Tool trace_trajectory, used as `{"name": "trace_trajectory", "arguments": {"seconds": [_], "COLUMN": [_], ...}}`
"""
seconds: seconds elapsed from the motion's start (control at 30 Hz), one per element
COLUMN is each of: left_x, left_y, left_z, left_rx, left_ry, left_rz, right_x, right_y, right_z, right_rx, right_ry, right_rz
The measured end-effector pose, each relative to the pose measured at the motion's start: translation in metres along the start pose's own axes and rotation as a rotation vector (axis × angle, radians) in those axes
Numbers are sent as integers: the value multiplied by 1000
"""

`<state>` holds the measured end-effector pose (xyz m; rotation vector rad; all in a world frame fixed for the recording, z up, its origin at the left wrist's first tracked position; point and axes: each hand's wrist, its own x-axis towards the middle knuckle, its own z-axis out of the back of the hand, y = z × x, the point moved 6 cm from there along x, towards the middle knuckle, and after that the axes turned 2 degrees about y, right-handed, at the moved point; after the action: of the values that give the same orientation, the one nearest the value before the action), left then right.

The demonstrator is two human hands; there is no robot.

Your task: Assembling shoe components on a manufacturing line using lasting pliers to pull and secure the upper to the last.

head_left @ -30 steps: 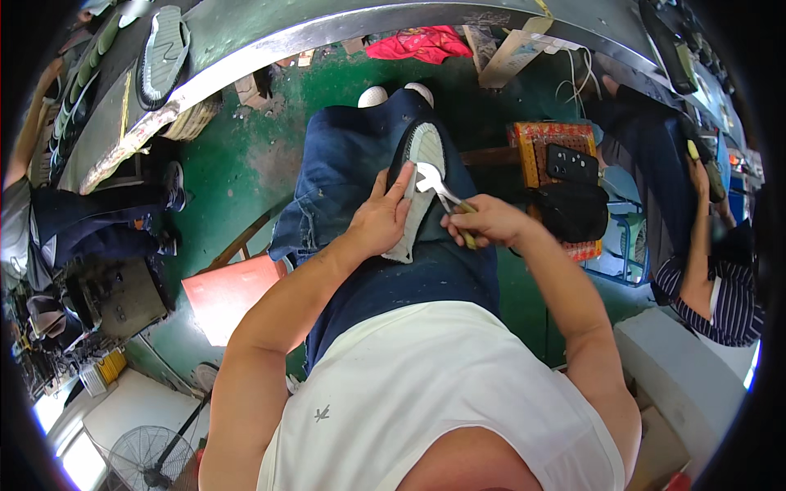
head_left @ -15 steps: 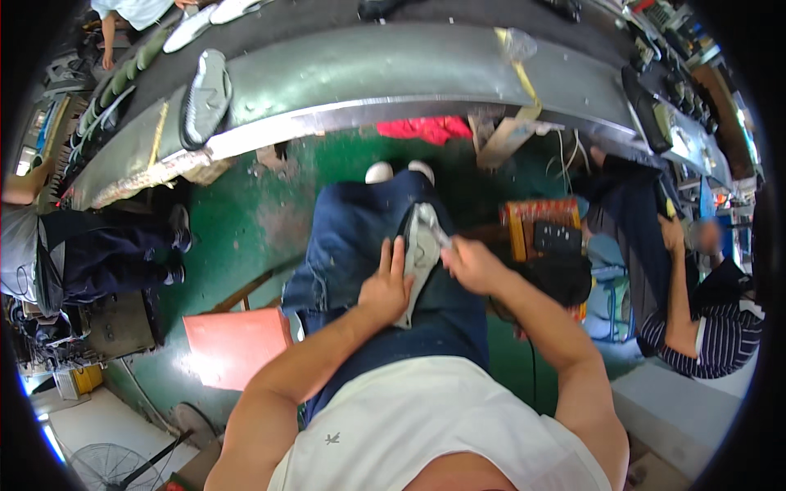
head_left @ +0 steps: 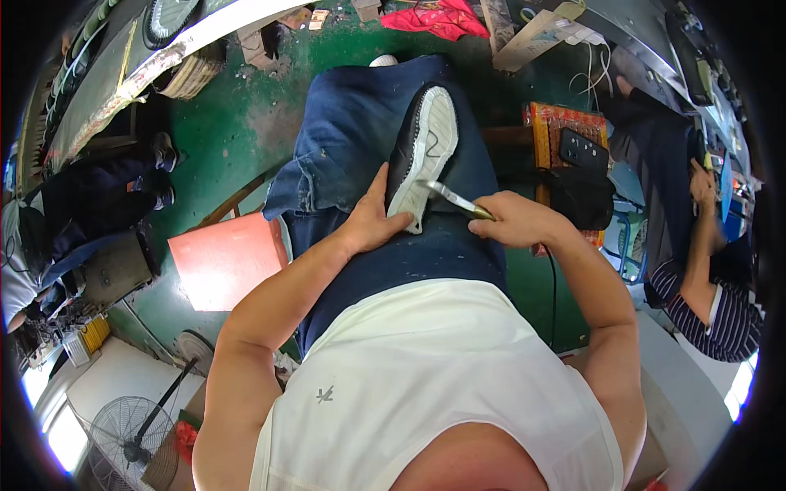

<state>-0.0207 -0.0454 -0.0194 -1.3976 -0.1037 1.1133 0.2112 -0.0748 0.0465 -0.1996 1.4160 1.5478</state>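
A black shoe (head_left: 434, 135) lies sole up across my lap, its toe pointing away from me. The pale sole has a dark curved mark, and a stitched-looking edge runs round it. My left hand (head_left: 370, 219) holds the heel end, thumb on the sole and fingers along the black side. In my right hand (head_left: 517, 219) is a slim silver tool (head_left: 454, 198) with a brass-coloured part near my fingers. Its tip is over the sole close to the heel; whether it touches I cannot tell, nor is the tool's exact kind clear.
Ahead runs a metal-edged bench (head_left: 196, 37) with another shoe (head_left: 168, 20) on it. A pink box-like seat (head_left: 229, 260) stands at left, and an orange-patterned stool (head_left: 544, 135) with a black phone (head_left: 583, 149) at right. People sit on both sides; a fan (head_left: 131, 446) is behind left.
My view has tilted down toward my lap. The right hand has moved from beside the middle of the shoe to near the heel, and the left hand now grips closer to the heel.
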Motion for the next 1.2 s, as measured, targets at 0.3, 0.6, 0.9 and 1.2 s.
{"name": "trace_trajectory", "arguments": {"seconds": [0.3, 0.6, 0.9, 1.2], "left_x": [-30, -31, -16, 15], "left_y": [-13, -23, -19, 7], "left_z": [-5, 3, 8, -8], "left_rx": [343, 332, 125, -283], "left_ry": [-395, -401, -80, 109], "left_rz": [-257, -351, -26, 8], "right_x": [-2, 6, 9, -2], "right_y": [16, 28, 0, -15], "right_z": [-13, -7, -36, -27], "right_rx": [-119, -45, -135, -58], "right_ry": [164, 268, -252, 44], "right_rz": [-17, -76, 268, -52]}}
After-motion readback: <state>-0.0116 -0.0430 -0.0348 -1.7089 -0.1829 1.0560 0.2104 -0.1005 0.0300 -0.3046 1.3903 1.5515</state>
